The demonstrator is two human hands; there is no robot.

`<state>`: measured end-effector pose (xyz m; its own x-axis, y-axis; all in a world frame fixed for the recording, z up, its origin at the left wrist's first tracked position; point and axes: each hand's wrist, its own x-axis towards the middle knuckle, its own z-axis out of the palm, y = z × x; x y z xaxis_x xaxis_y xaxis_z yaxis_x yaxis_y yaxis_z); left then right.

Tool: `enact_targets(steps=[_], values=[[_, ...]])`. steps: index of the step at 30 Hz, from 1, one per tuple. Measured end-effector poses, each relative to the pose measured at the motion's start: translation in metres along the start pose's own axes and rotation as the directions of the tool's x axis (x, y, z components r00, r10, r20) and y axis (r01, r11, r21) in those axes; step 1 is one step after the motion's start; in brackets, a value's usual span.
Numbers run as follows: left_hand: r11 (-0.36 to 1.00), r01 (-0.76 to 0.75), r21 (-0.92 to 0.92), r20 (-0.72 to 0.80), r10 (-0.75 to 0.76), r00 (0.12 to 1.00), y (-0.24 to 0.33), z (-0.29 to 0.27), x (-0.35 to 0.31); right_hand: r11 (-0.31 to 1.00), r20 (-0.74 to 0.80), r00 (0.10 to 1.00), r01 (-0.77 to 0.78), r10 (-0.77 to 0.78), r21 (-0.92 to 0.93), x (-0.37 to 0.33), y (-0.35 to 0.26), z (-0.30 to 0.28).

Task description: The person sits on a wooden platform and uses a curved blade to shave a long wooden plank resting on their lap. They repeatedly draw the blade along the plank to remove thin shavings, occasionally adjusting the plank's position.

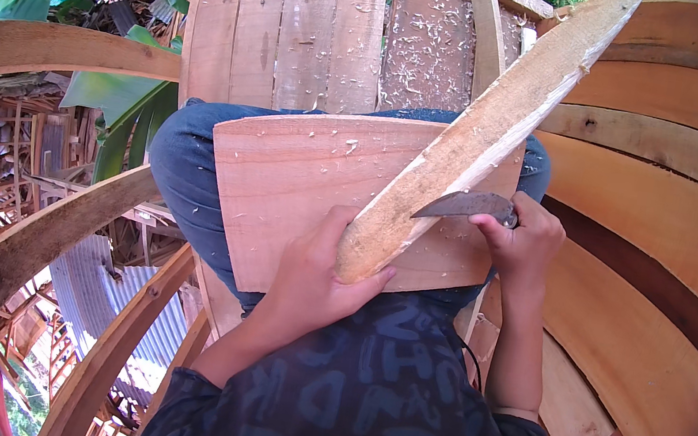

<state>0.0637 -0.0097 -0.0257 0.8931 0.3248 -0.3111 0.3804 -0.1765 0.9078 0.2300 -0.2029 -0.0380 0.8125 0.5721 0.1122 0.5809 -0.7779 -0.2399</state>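
Observation:
A long strip of pale wood [486,130] slants from my lap up to the far right, its right edge freshly cut and whitish. Wrapped around its near end is my left hand [330,260], thumb across the lower tip. My right hand [521,233] grips the handle of a knife [467,206] with a curved, dark blade. That blade lies across the strip's right edge, its point toward the left. Under the strip, a flat wooden board [300,184] rests on my thighs, dotted with a few shavings. Most of the knife's handle is hidden in my fingers.
Ahead, a plank floor [303,33] is scattered with curled shavings [430,51]. A wall of curved planks [640,179] rises close on my right. Bent wooden rails [78,51] run along the left, with banana leaves [120,101] and corrugated metal sheets [124,293] beyond and below.

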Motion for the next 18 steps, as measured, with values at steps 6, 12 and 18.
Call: enact_targets(steps=[6,12,18], values=[[1.000,-0.010,0.027,0.001,0.010,1.000,-0.002,-0.002,-0.002,0.960,-0.050,0.959,-0.279,0.280,0.034,0.003,0.014,-0.005],[1.000,-0.002,0.010,0.043,0.002,0.999,0.000,-0.005,-0.003,0.853,-0.108,0.847,-0.513,0.521,0.095,0.013,0.058,-0.037],[1.000,-0.008,0.021,0.024,0.007,1.000,-0.001,0.001,-0.001,0.967,0.140,0.989,-0.072,0.038,0.244,-0.036,-0.042,-0.015]])
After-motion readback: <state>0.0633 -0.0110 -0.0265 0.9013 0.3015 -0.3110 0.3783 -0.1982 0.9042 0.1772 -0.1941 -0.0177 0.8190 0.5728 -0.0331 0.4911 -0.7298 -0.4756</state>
